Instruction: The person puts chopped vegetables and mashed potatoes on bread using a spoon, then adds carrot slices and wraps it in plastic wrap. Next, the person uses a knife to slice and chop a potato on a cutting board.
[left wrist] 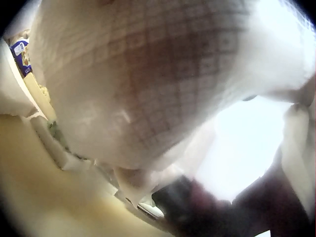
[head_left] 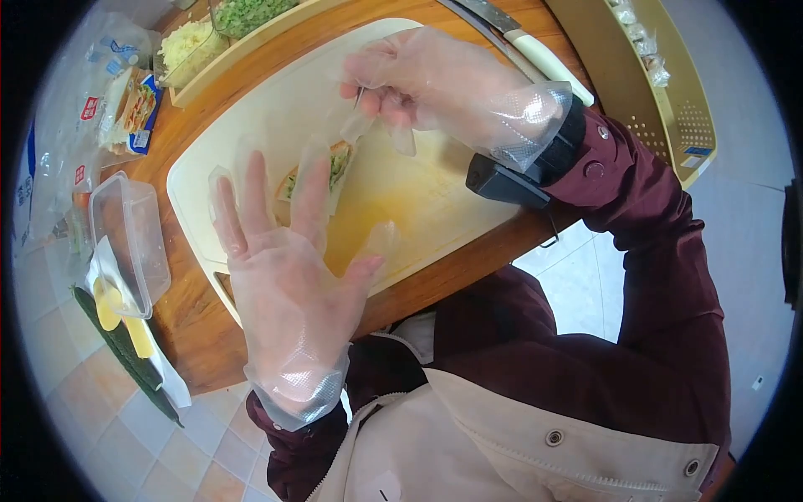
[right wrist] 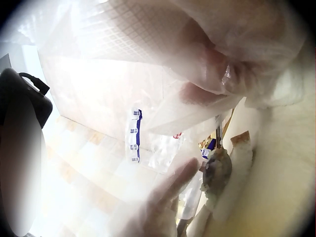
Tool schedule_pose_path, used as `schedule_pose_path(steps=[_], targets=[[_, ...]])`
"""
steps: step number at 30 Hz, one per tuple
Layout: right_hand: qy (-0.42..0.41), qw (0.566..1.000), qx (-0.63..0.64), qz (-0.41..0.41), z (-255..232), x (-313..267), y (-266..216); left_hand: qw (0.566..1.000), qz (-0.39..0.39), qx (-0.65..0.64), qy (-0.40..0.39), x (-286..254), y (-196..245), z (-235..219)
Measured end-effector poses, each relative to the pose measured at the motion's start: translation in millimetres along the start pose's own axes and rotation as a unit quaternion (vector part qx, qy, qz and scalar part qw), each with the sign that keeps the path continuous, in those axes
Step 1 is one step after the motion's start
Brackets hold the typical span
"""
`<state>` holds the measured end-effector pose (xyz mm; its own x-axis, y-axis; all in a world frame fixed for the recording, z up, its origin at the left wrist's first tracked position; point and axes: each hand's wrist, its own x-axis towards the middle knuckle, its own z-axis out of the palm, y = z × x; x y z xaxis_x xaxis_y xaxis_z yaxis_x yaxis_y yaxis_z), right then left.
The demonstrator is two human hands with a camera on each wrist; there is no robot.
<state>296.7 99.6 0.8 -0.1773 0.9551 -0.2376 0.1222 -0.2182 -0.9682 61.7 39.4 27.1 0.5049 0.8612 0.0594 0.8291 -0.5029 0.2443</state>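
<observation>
Both hands wear clear plastic gloves. My left hand is spread flat with fingers apart, just in front of a bread slice topped with green-flecked filling. That slice lies on the white cutting board, partly hidden by the fingers. Over the far part of the board, my right hand pinches the thin handle of a metal spoon. In the right wrist view, the spoon points down with pale filling on its bowl, right by the bread. The glove fills most of the left wrist view.
Shredded pale food and chopped greens stand in containers at the back left. A bread bag, a clear tub and a cucumber line the left side. A white-handled knife and a perforated box are at the right.
</observation>
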Motion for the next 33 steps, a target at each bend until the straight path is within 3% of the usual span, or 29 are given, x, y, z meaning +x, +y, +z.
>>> schedule_pose_path(steps=[10, 12, 21, 25, 33], targets=[[0.02, 0.999, -0.037, 0.007, 3, 0, -2, 0.998, 0.035, 0.001, -0.042, 8, -3, 3], [0.007, 1.0, -0.021, -0.002, 2, 1, 0, 1.0, 0.009, -0.011, 0.017, 6, 1, 1], [0.023, 0.999, 0.015, 0.02, 4, 5, 2, 1.0, 0.001, 0.001, -0.01, 11, 3, 5], [0.03, 0.999, 0.003, 0.018, 4, 4, -1, 0.999, -0.022, -0.02, 0.018, 10, 5, 4], [0.011, 0.999, -0.019, 0.031, 1, 4, -3, 1.0, 0.01, 0.004, 0.001, 11, 3, 4]])
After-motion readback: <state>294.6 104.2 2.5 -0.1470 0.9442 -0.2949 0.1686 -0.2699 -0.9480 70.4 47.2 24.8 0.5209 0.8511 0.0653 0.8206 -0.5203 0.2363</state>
